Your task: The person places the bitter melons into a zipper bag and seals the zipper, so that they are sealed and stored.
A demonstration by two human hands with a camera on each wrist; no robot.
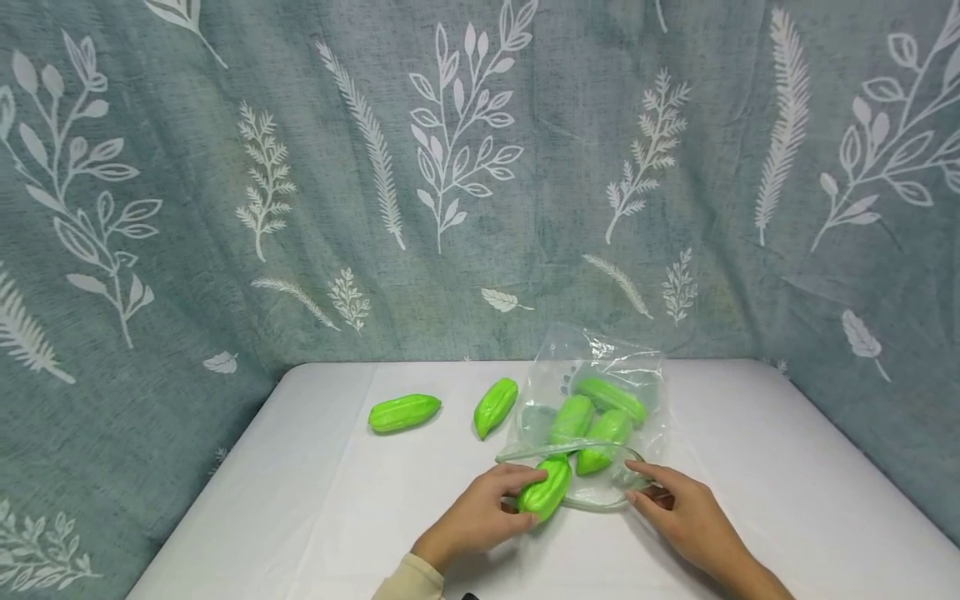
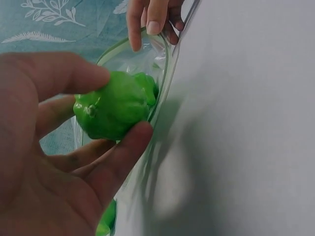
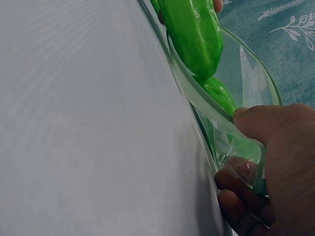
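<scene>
While my right hand [image 1: 678,512] pinches the clear bag [image 1: 643,360] by its rim, my left hand [image 1: 483,510] grips a green fruit [image 1: 547,492], long axis slanting forward-right toward the opening

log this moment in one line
left hand: grips green vegetable at open bag | right hand: holds bag rim | inside: three vegetables | table: two vegetables outside

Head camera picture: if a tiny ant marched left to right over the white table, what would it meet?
Leftmost green vegetable, slanted green vegetable, gripped green vegetable in the left hand, right hand.
</scene>
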